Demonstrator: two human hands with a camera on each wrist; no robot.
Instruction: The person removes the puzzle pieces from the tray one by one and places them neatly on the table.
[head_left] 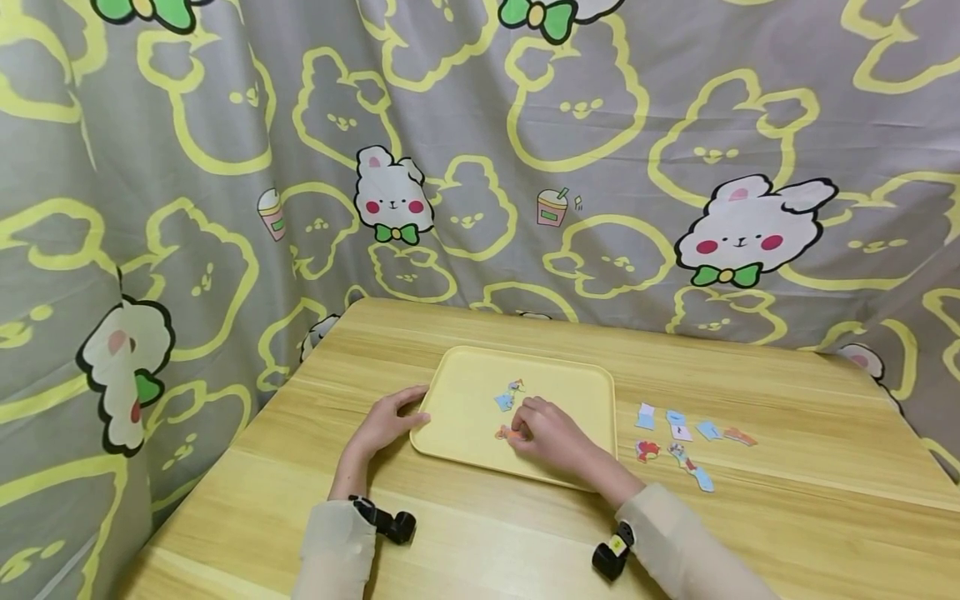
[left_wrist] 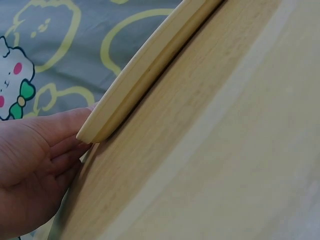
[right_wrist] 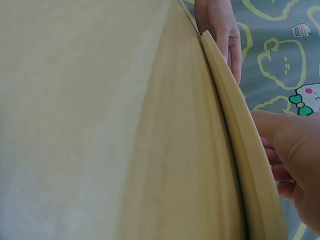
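Note:
My left hand (head_left: pixel 381 427) holds the left edge of a yellow tray (head_left: pixel 461 387), its thumb over the rim and its fingers outside. Over the tray's lower middle, my right hand (head_left: pixel 553 435) pinches an orange jigsaw piece (head_left: pixel 504 432) with curled fingers. Just above that piece, small blue jigsaw pieces (head_left: pixel 505 403) lie together on the tray. The tray's raised rim (right_wrist: pixel 235 115) hides the fingertips and the piece from the right wrist view. In the left wrist view, the rim (left_wrist: pixel 132 75) passes between thumb and fingers.
Right of the tray, several loose jigsaw pieces lie on the wooden table (head_left: pixel 480 542), among them a red one (head_left: pixel 647 451), a light blue one (head_left: pixel 708 430) and an orange one (head_left: pixel 740 436). A patterned grey curtain (head_left: pixel 465 125) hangs behind the table.

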